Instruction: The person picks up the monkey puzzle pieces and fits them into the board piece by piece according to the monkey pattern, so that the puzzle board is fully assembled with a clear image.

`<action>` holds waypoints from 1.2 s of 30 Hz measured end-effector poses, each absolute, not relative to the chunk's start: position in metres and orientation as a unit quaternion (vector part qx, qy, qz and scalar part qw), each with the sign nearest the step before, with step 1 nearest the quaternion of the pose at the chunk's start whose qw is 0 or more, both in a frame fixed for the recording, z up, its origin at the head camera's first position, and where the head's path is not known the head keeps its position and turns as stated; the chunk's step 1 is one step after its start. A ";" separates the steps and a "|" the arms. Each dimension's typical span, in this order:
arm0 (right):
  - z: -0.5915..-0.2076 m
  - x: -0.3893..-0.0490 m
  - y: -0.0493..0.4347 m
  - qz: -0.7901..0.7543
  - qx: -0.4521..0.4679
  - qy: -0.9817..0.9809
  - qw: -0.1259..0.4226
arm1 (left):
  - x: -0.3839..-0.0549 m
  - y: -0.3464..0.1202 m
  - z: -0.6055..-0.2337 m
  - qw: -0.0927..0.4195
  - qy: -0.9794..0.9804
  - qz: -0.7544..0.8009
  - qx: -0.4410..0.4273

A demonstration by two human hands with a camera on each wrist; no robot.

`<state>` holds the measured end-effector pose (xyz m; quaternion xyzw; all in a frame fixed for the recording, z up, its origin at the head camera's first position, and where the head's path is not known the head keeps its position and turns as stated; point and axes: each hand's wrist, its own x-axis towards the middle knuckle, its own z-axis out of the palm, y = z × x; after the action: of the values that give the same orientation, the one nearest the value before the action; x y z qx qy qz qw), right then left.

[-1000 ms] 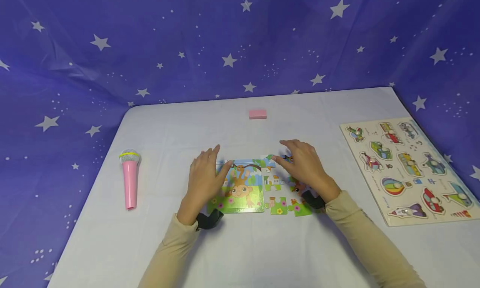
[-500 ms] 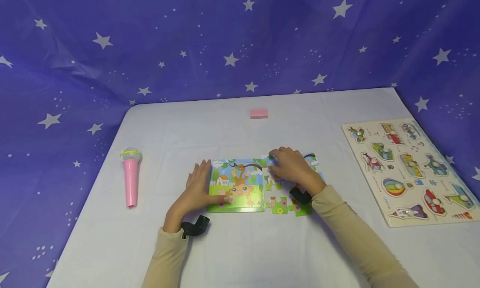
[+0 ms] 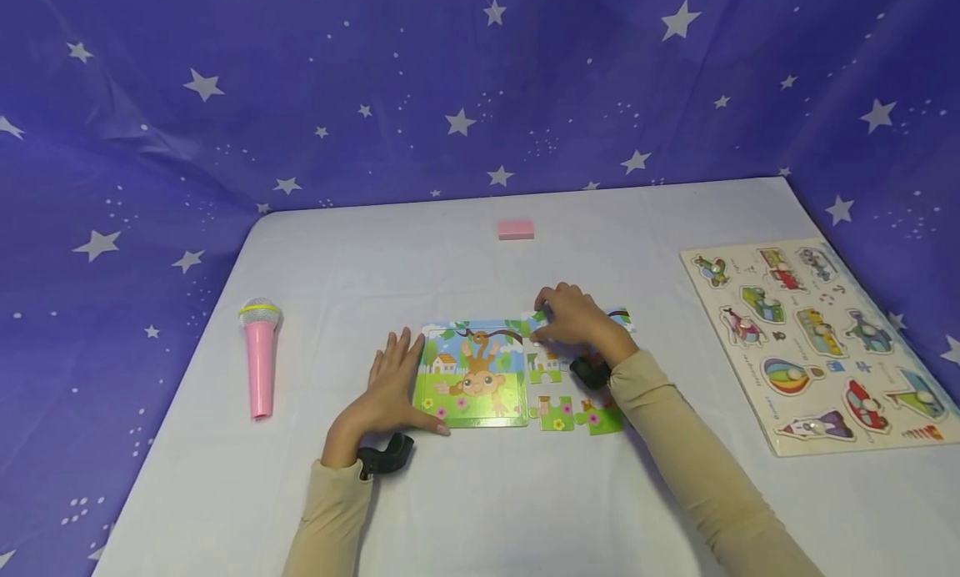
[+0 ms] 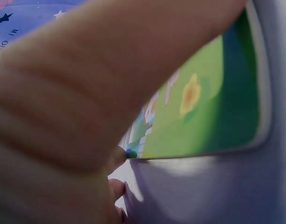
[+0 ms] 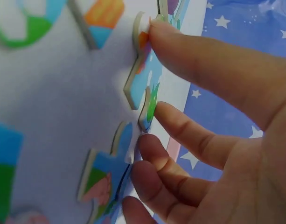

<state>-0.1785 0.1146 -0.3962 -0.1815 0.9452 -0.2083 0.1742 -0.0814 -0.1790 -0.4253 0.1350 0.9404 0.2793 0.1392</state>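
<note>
In the head view, a picture puzzle board (image 3: 468,412) with a monkey hanging from a branch lies flat on the white table. My left hand (image 3: 384,393) spans its lower left corner, fingers straight along the left edge and thumb at the bottom edge. To the right of the board, my right hand (image 3: 576,317) pinches a light blue puzzle piece (image 3: 533,320) at the top of the loose pieces. The right wrist view shows the thumb on a blue and orange piece (image 5: 143,79). Below the hand lie a house piece (image 3: 544,367) and a flower piece (image 3: 557,413).
A pink toy microphone (image 3: 260,360) lies at the left. Behind the puzzle sits a pink block (image 3: 516,230). On the right is a vehicle peg puzzle board (image 3: 757,368). A purple starry cloth (image 3: 420,85) hangs around the table's back and sides.
My left hand has moved down and left, off the picture, to the board's corner. My right hand has come down and left onto a piece, its fingers curling in.
</note>
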 end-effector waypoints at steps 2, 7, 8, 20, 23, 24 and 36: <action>-0.397 -0.180 0.114 -0.218 -0.175 0.943 0.181 | -0.081 -0.179 -0.426 0.138 0.941 0.279 0.134; -0.400 -0.181 0.114 -0.255 -0.168 0.936 0.173 | -0.081 -0.179 -0.427 0.140 0.943 0.272 0.133; -0.401 -0.180 0.115 -0.264 -0.168 0.935 0.168 | -0.081 -0.179 -0.427 0.141 0.943 0.272 0.132; -0.408 -0.163 0.112 -0.344 -0.186 0.911 0.132 | -0.081 -0.179 -0.425 0.144 0.940 0.279 0.131; -0.408 -0.161 0.111 -0.347 -0.202 0.908 0.122 | -0.080 -0.179 -0.425 0.140 0.941 0.277 0.133; -0.408 -0.160 0.111 -0.345 -0.208 0.908 0.118 | -0.080 -0.179 -0.425 0.138 0.941 0.278 0.134; -0.409 -0.159 0.111 -0.354 -0.210 0.904 0.118 | -0.080 -0.180 -0.426 0.140 0.939 0.284 0.134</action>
<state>-0.1586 0.1109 -0.4089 -0.2099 0.9036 -0.3544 0.1176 -0.0800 -0.1797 -0.4255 0.1337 0.9392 0.2837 0.1398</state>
